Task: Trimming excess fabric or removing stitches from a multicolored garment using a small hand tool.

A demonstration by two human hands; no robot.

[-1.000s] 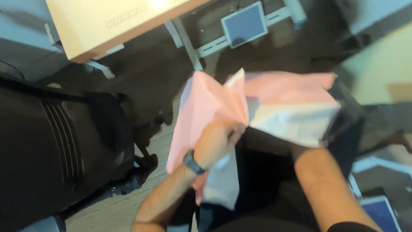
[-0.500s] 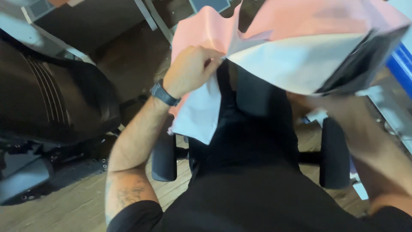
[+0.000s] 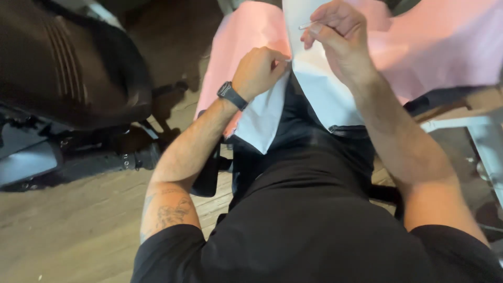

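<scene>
Pink-and-white fabric (image 3: 325,99) lies on our lap toward 12 o'clock, its long edge running 12-to-6; our left hand (image 3: 259,71) pinches that edge, our right hand (image 3: 338,31), farther out, grips a thin needle-like tool (image 3: 305,25).

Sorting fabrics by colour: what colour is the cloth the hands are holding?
The cloth is pale pink, with a white underside; the head view shows it.

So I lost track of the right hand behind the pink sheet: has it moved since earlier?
Yes. The right hand has come up onto the sheet, near the left hand.
</scene>
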